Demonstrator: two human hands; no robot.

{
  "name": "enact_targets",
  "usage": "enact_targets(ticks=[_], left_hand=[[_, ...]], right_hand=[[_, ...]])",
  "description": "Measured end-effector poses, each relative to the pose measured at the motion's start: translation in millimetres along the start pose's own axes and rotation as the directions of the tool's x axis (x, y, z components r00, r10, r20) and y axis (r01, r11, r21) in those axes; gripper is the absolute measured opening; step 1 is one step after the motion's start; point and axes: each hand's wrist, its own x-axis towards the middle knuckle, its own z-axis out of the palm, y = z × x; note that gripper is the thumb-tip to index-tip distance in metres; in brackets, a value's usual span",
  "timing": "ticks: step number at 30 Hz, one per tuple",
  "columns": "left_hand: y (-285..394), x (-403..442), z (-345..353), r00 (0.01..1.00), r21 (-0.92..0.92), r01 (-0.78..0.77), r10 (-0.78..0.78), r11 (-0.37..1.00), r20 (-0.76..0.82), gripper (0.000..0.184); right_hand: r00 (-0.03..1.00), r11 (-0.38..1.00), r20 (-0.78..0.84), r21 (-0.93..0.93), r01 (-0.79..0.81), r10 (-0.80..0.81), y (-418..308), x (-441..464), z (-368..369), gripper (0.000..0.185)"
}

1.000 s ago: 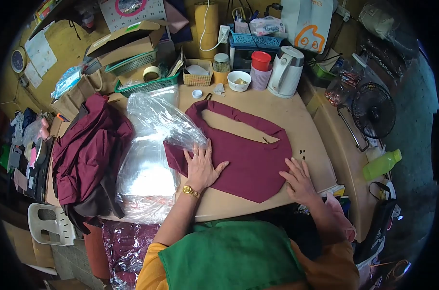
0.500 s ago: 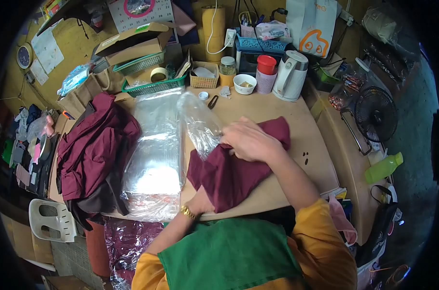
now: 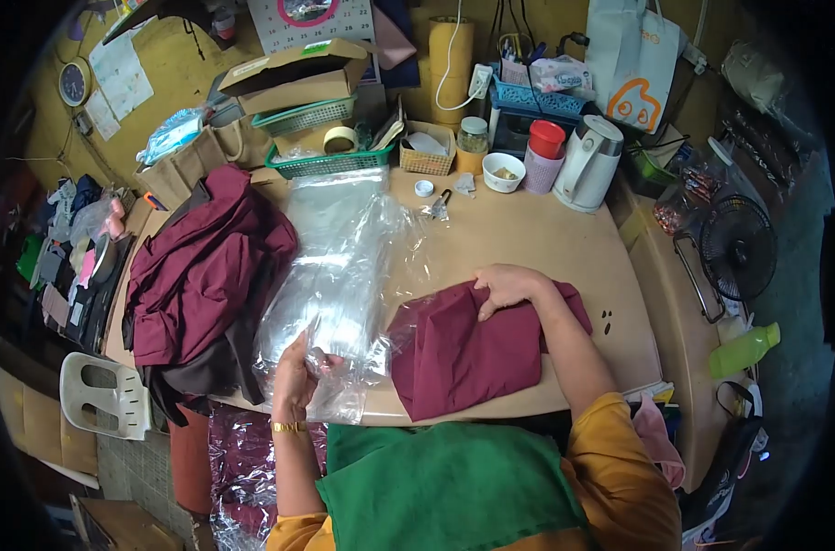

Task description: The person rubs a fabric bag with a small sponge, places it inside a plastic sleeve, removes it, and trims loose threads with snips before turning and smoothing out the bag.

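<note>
A maroon cloth piece, folded into a compact bundle, lies near the table's front edge. My right hand rests at its upper edge, fingers curled onto the fabric. To the left, my left hand pinches clear plastic over a stack of clear plastic bags. Loose crinkled plastic reaches from the stack to the bundle's left side. A crumpled maroon and dark garment pile sits left of the bags. Small snips lie beyond the bundle.
Along the back stand a green basket, a wicker basket, a glass jar, a white bowl, a lilac cup and a kettle. A black fan and green bottle are at right.
The spread cloth has been folded into a bundle. My left hand has moved left from the cloth to the plastic, and my right hand is now on the bundle's top. The view has shifted.
</note>
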Motion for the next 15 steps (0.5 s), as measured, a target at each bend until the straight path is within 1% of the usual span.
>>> enact_targets(ticks=[1, 2, 3, 4, 6, 7, 8, 9, 10, 11, 12, 13, 14, 15], left_hand=[[3.2, 0.7, 5.9, 0.999, 0.04, 0.014, -0.015, 0.999, 0.031, 0.047], [4.8, 0.9, 9.1, 0.998, 0.08, 0.027, -0.032, 0.996, 0.062, 0.045], [1.3, 4.9, 5.8, 0.992, 0.008, 0.044, -0.044, 0.999, 0.118, 0.045], [0.3, 6.7, 4.8, 0.992, 0.006, 0.042, -0.043, 0.999, 0.116, 0.045], [1.0, 9.4, 4.7, 0.965, -0.167, 0.188, -0.151, 0.968, 0.214, 0.048], [3.2, 10.9, 5.6, 0.966, -0.167, 0.186, -0.15, 0.968, 0.211, 0.048], [7.3, 13.8, 7.2, 0.956, -0.014, 0.178, -0.169, 0.984, 0.24, 0.047], [12.4, 17.4, 9.4, 0.944, 0.14, 0.161, -0.193, 0.977, 0.266, 0.046], [19.2, 19.4, 14.9, 0.945, 0.143, 0.16, -0.193, 0.977, 0.264, 0.046], [25.6, 19.0, 23.4, 0.956, 0.591, -0.193, 0.013, 0.784, 0.294, 0.044], [34.1, 15.0, 37.1, 0.894, 0.841, -0.448, 0.17, 0.303, 0.415, 0.042], [55.9, -5.5, 75.1, 0.825, 0.86, -0.509, 0.311, 0.046, 0.471, 0.036], [58.8, -7.0, 94.9, 0.825, 0.86, -0.508, 0.312, 0.045, 0.471, 0.036], [59.5, -7.2, 110.6, 0.711, 0.779, -0.608, 0.333, -0.151, 0.619, 0.029]], right_hand=[[1.0, 1.0, -0.001, -0.004, 0.003, -0.003, -1.9, -4.1, -1.4, 0.05], [0.995, 0.998, 0.094, 0.061, -0.027, 0.021, -3.6, -10.9, -2.2, 0.048], [0.981, 0.99, 0.192, 0.123, -0.062, 0.038, -7.6, -18.6, -3.2, 0.046], [0.981, 0.991, 0.193, 0.121, -0.06, 0.036, -7.2, -26.3, -0.8, 0.046], [0.999, 0.993, -0.006, 0.109, 0.048, -0.048, -3.0, -44.3, 3.7, 0.04], [1.0, 0.985, 0.013, 0.173, -0.019, 0.017, -7.1, -56.8, -1.6, 0.037], [1.0, 0.985, 0.013, 0.174, -0.015, 0.013, -4.9, -68.2, -5.7, 0.037], [0.997, 0.973, -0.068, 0.225, 0.05, -0.036, 0.6, -80.2, -9.3, 0.034], [0.985, 0.956, -0.153, 0.27, 0.117, -0.078, 5.7, -92.6, -13.7, 0.032], [0.961, 0.944, -0.271, 0.297, 0.144, -0.061, 11.5, -107.4, -19.1, 0.032], [0.923, 0.931, -0.382, 0.32, 0.172, -0.039, 11.6, -121.4, -25.4, 0.032], [0.868, 0.946, -0.489, 0.314, 0.083, 0.086, -2.1, -138.6, -37.2, 0.031], [0.782, 0.949, -0.589, 0.316, -0.006, 0.201, -15.7, -153.8, -48.4, 0.03], [0.782, 0.949, -0.59, 0.316, -0.004, 0.2, -21.8, -160.3, -52.8, 0.03]])
